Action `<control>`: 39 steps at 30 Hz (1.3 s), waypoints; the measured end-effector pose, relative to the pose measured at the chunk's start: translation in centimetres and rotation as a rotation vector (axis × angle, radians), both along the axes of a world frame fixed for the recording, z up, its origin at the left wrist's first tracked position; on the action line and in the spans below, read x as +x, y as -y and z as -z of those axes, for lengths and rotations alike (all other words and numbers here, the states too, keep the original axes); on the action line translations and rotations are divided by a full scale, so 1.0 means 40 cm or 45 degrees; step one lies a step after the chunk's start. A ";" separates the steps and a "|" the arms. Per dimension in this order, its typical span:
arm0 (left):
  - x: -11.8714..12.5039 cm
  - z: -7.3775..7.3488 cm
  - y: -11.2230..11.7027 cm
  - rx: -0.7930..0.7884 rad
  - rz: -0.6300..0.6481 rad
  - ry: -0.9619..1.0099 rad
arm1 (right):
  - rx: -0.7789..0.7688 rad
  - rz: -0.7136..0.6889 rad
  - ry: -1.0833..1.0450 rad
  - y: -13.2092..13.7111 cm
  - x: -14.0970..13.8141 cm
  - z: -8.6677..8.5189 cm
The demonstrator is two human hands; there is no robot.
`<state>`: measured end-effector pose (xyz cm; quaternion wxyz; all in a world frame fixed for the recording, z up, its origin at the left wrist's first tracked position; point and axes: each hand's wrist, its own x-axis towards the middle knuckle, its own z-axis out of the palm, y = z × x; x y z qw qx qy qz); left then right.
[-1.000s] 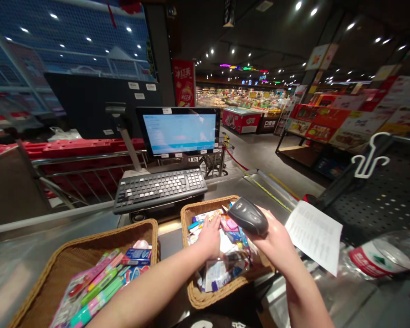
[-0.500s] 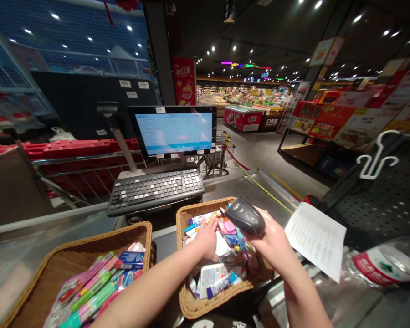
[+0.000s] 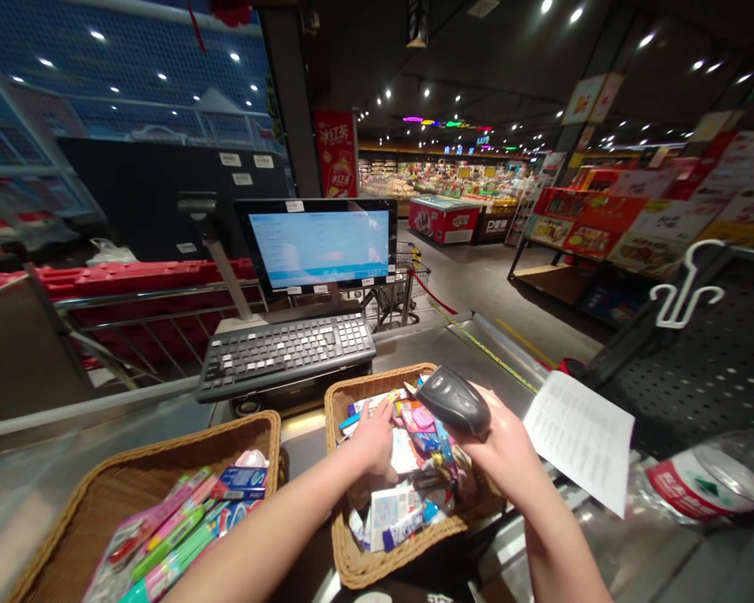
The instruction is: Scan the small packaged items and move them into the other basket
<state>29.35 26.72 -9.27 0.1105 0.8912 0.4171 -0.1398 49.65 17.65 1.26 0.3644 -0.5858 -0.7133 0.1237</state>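
My right hand is wrapped round a dark handheld barcode scanner, held over the right wicker basket. That basket is full of several small colourful packets. My left hand reaches down into the same basket, fingers curled on the packets; what they grip is hidden. To the left, a second wicker basket holds toothbrush packs and boxes.
A keyboard and a lit monitor stand behind the baskets on the steel checkout counter. A printed paper sheet lies at the right, beside a plastic bag and a black perforated panel. Shop aisles stretch beyond.
The left hand has shifted slightly among the packets in the right basket. The scanner hand stays about where it was. The view has drifted a little.
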 end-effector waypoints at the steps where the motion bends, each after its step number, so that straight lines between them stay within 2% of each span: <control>1: -0.013 -0.012 0.001 -0.012 0.014 0.015 | 0.001 0.003 0.014 0.001 -0.003 0.000; 5: -0.080 -0.071 0.011 0.082 0.084 0.186 | 0.000 0.000 0.005 0.004 -0.022 -0.005; 11: -0.181 -0.169 0.034 0.428 0.054 0.293 | 0.038 -0.015 -0.011 0.004 -0.057 -0.018; 14: -0.223 -0.204 0.043 0.589 0.039 0.313 | 0.071 -0.027 -0.013 0.003 -0.075 -0.028; 19: -0.292 -0.236 0.051 0.789 0.023 0.339 | 0.137 -0.054 0.007 0.002 -0.111 -0.049; 32: -0.477 -0.330 0.054 1.101 -0.246 0.364 | 0.262 -0.170 0.119 -0.012 -0.256 -0.102; 39: -0.554 -0.341 0.079 1.135 -0.293 0.340 | 0.255 -0.245 0.126 -0.005 -0.337 -0.111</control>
